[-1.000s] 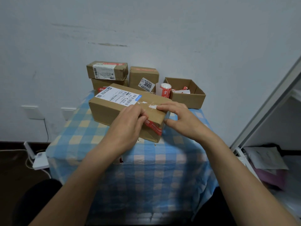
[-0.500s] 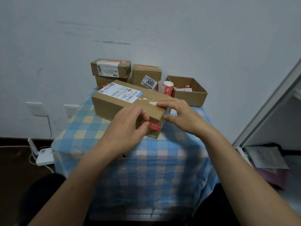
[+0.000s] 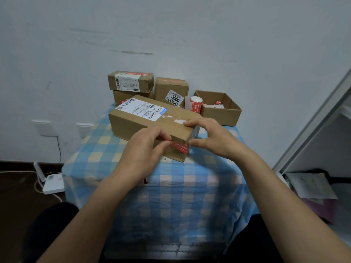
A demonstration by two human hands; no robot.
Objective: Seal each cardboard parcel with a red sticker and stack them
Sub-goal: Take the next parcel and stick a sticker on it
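Note:
A long cardboard parcel [image 3: 136, 124] with a white shipping label lies on the blue checked tablecloth [image 3: 171, 186]. A red sticker [image 3: 179, 147] runs along its near side face at the right corner. My left hand [image 3: 146, 150] rests against that side, its thumb tip pressing the sticker's left end. My right hand [image 3: 210, 137] grips the parcel's right end, fingers on top by the tape and thumb at the corner. A roll of red stickers [image 3: 195, 104] stands behind the parcel.
At the back, two small parcels [image 3: 131, 81] are stacked by the wall, with a third parcel [image 3: 171, 88] marked 3005 beside them. An open cardboard box [image 3: 220, 113] holds scraps at the back right. A white shelf unit [image 3: 313, 130] stands to the right.
My left hand has slid down from the parcel's top edge onto its side face, so more of the red sticker shows. My right hand stays on the right end.

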